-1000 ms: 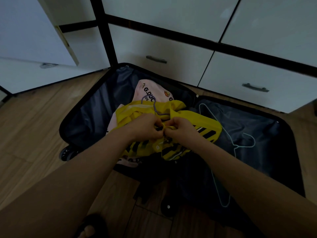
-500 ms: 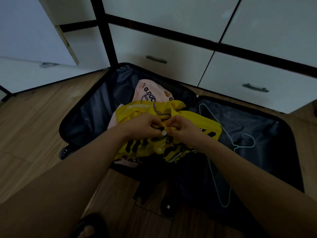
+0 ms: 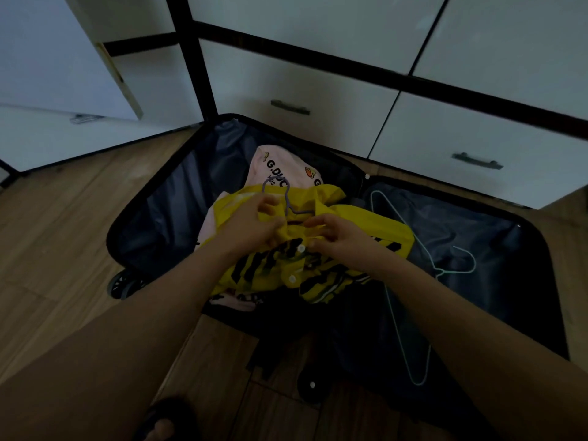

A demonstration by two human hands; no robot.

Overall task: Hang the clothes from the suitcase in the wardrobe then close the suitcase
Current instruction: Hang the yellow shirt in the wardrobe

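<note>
Two hands at work: the left hand and the right hand meet over a yellow shirt with black stripes, fingers curled into the cloth at its button placket.
Grip: both hands pinch the shirt front near the collar; which button they are working, the dim light does not show.
Hanger: a purple hanger sits in the shirt's neck, its hook lying over a pink garment.
Location: the shirt rests in the left half of the open suitcase on the wooden floor.
Spare: a green hanger lies in the right half.
Progress: early, by appearances; no garment visibly hung.
Left to do: carry clothes to the wardrobe, hang them, shut the case.
</note>
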